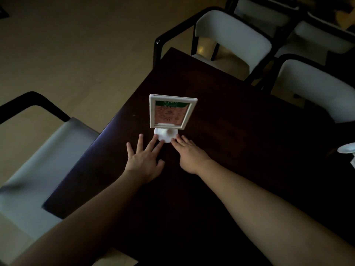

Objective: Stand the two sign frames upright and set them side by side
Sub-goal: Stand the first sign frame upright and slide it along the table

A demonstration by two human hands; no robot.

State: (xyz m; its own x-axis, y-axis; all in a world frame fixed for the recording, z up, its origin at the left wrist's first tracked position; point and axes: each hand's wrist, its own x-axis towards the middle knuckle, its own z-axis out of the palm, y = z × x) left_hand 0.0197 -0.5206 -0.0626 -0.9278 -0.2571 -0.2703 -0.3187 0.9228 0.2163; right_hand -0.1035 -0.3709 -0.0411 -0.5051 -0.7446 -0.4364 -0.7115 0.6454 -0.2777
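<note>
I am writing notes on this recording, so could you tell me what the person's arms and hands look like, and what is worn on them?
Both forearms are bare as far as the picture shows: no sleeves reach into view. The left hand and the right hand wear no gloves. I can see no ring, watch or bracelet, though the dim light could hide small items.

Upright white sign frame (171,112) on the dark table (230,141), pink insert under a green header band, pale characters on that band too blurred to read, no other legible text, label or number anywhere.
</note>
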